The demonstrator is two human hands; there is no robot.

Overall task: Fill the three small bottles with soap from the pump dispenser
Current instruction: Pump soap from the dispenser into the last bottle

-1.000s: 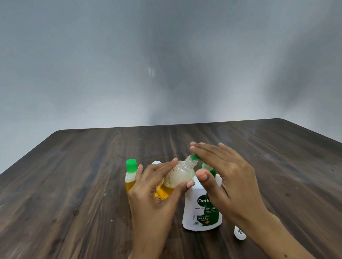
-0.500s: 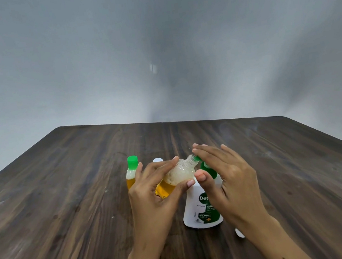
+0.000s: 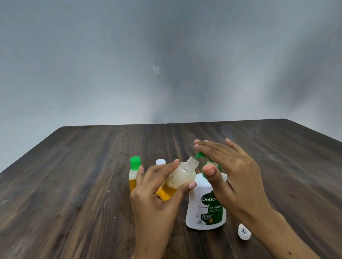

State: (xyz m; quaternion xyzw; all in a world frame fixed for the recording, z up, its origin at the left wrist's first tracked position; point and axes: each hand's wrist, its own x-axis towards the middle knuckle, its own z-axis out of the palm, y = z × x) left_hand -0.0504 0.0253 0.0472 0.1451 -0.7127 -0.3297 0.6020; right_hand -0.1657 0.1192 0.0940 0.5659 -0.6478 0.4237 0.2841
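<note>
I see left hand [image 3: 153,199] gripping an uncapped small bottle [image 3: 177,179], tilted, neck beside the green pump head [image 3: 200,155] | right hand [image 3: 232,171] flat, fingers straight over the Dettol pump dispenser [image 3: 204,209] | dispenser standing on wooden table [image 3: 66,197]

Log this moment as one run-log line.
left hand: holds open bottle tilted at pump | right hand: flat over pump | cap: on table

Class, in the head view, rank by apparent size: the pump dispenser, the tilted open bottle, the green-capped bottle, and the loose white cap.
1. pump dispenser
2. tilted open bottle
3. green-capped bottle, partly hidden and farther back, so unsure against 2
4. loose white cap
</note>
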